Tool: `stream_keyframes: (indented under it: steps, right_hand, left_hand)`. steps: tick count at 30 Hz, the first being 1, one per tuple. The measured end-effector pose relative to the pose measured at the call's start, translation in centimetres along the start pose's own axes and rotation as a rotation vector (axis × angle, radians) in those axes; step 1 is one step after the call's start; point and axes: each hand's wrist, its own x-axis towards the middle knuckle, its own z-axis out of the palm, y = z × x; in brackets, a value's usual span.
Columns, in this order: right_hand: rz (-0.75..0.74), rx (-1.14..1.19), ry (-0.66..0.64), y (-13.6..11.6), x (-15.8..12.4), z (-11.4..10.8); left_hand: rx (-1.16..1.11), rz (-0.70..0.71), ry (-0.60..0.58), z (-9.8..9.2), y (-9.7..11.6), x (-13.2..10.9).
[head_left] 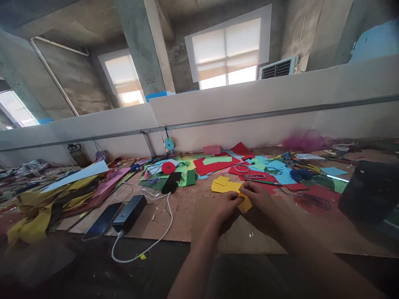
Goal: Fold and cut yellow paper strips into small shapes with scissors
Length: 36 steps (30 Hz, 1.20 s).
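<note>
1. Take the small folded yellow piece point(245, 205) as the clock's centre: it is held above the near part of a cardboard sheet point(262, 243) that lies on the worktop point(182, 211).
2. The left hand point(229, 204), at nine o'clock, has thumb and fingers drawn together, pinching the yellow piece's edge.
3. The right hand point(258, 194), towards two o'clock, also has its fingers closed on the piece, near its upper edge.
4. At ten o'clock, just beside the left hand, lie yellow sheets point(220, 185); beyond them are a red sheet point(201, 167) and a pale green strip point(218, 159).
5. At nine o'clock, a black box point(130, 212) with a white cable point(170, 220) sits next to a dark phone point(102, 221).
6. Further out at nine, olive material point(29, 220) is heaped; at three, a dark bulky object point(358, 193) stands, too shadowed to identify.
7. Behind the surface runs a white partition point(224, 104) with a metal rail point(249, 116).
8. Above it, a bright covered window point(226, 50) is near twelve, a concrete pillar point(141, 45) between ten and eleven, and a slatted vent point(277, 69) just past twelve.
</note>
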Motion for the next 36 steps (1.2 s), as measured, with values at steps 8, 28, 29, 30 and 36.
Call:
stream_keyframes:
  steps: [8, 28, 29, 30, 36]
  right_hand:
    - [-0.010, 0.018, 0.126, -0.6, -0.1, -0.1]
    - [-0.009, 0.001, 0.171, -0.8, -0.4, -0.2]
    - [-0.007, -0.003, 0.150, -0.7, -0.4, -0.2]
    - [-0.006, -0.006, 0.129, -0.6, -0.4, -0.1]
    - [0.023, 0.001, -0.016, -0.1, -0.3, -0.1]
  left_hand:
    - [0.036, 0.001, -0.031, -0.1, -0.4, 0.3]
    - [-0.045, -0.045, 0.057, 0.1, -0.1, 0.3]
    - [-0.054, -0.059, 0.031, 0.2, -0.1, 0.3]
    - [-0.066, -0.071, 0.011, 0.3, -0.1, 0.2]
    - [-0.208, -0.085, 0.090, 0.1, 0.1, 0.0]
